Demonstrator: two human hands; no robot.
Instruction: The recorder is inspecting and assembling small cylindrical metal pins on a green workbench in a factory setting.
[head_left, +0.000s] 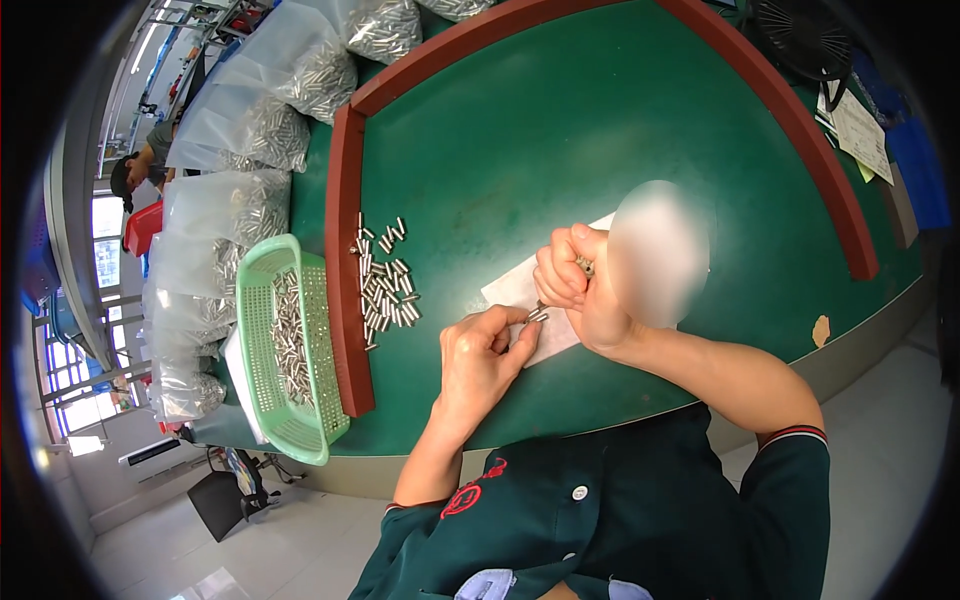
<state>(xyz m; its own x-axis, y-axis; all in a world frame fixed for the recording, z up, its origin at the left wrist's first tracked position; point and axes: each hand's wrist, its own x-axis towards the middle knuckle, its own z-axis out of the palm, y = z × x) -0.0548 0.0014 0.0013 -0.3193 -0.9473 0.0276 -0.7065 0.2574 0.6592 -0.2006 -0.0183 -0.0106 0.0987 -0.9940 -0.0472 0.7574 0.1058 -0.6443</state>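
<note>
My left hand (468, 365) pinches at least one metal cylinder (538, 315) between thumb and forefinger, my right hand (595, 295), just beyond, clenched on a mostly hidden object (586, 266); left of my fingers: one green basket (258, 345) of uncounted cylinders (290, 345), at least six clear bags (320, 80) of metal pieces.

Upper right: black caged fan (800, 38), paper sheets (862, 137) below, blue plastic bin (918, 172) beside sheets. Left background: co-worker (156, 148), red bin (144, 228), bright window (108, 250). Lower left: pale tiled floor (310, 535).
</note>
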